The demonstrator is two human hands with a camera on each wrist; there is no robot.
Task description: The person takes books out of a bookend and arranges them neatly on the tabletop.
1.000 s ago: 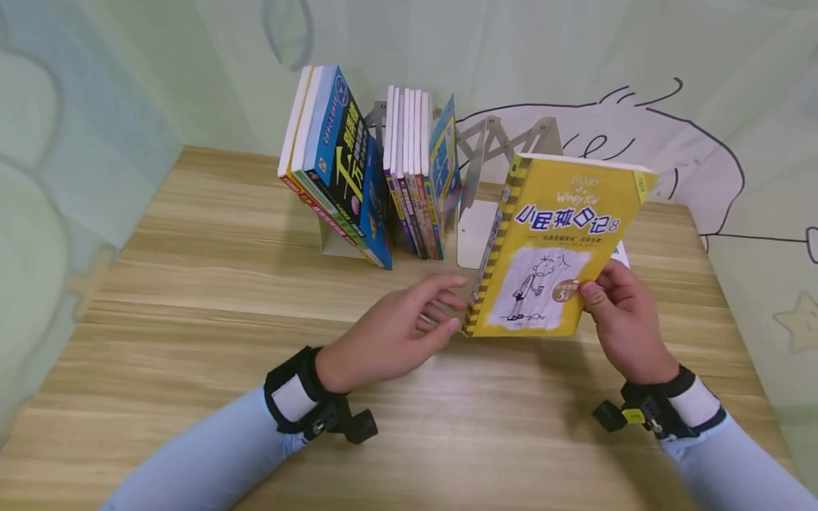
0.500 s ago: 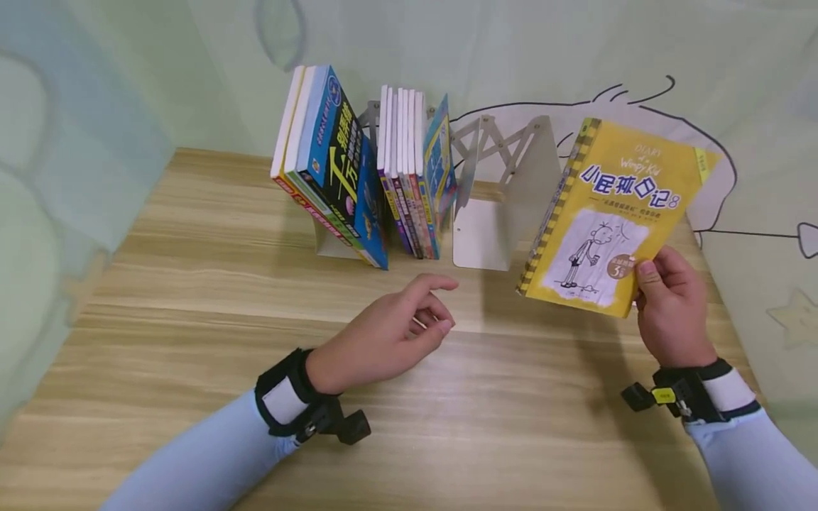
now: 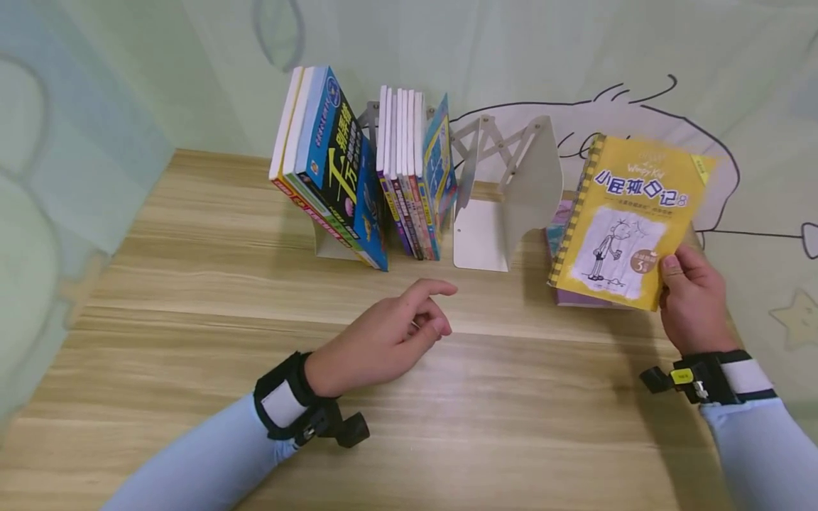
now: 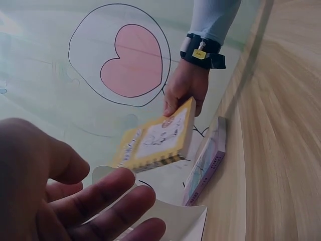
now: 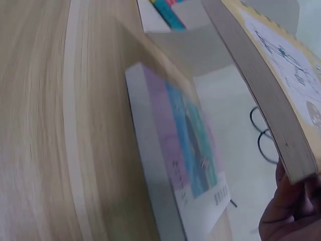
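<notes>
My right hand (image 3: 694, 301) pinches a yellow paperback book (image 3: 629, 220) at its lower right edge, thumb on the front cover. The cover has a cartoon figure and its striped spine faces left. The book is held above a purple book (image 3: 584, 299) lying flat on the table and hides most of it in the head view. In the right wrist view the purple book (image 5: 188, 150) shows a blue-green picture, apart from the yellow one. My left hand (image 3: 383, 341) hovers over the middle of the table, fingers loosely bent and holding nothing.
A folding metal bookend (image 3: 533, 177) stands at the back, its right-hand section without books. Its left sections hold large blue and black books (image 3: 341, 170) and several thin white-edged books (image 3: 404, 170). A printed curtain (image 3: 409, 42) hangs behind the wooden table (image 3: 192, 298).
The right hand has carried the yellow book rightward, away from the left hand, to over the purple book, part of which now shows. The left hand has hardly moved.
</notes>
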